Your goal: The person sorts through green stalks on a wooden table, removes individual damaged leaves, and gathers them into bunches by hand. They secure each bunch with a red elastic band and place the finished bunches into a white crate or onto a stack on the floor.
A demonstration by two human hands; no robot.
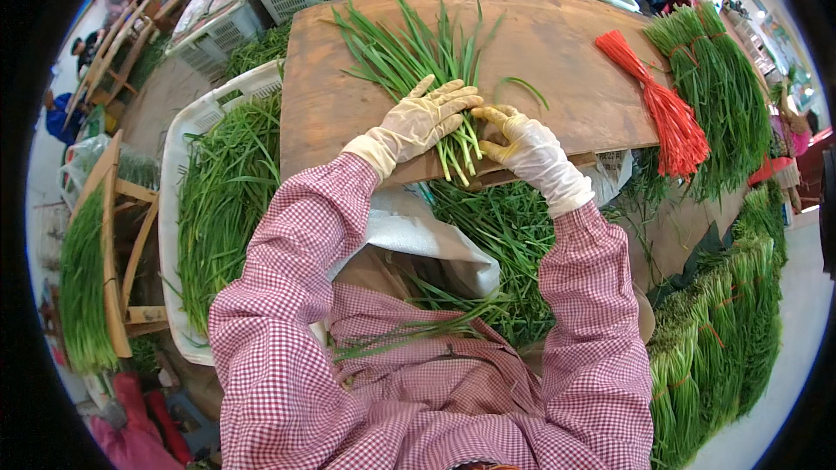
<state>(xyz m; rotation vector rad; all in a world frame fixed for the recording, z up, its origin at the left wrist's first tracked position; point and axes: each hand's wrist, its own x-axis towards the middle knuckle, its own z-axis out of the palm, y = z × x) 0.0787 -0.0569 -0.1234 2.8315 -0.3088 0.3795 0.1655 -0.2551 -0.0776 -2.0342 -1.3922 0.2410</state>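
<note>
On the wooden board before me lies a loose fan of garlic chives [418,52], leaves pointing away and pale stem ends towards me at the near edge. My left hand [428,114], in a thin cream glove, rests flat across the stems with its fingers stretched out. From the right, my right hand [519,140], gloved too, has its bent fingertips beside the stems. A gap shows between its thumb and fingers. Whether it pinches a stem is hidden. One stray leaf [528,88] curves on the board right of the bunch.
Red plastic ties [656,98] lie at the board's [575,32] right side, next to tied chive bundles [718,91]. A white crate [171,222] of loose chives stands left. More bundles [718,326] are stacked lower right. Cut leaves [503,241] and a white sack [418,228] lie below the board.
</note>
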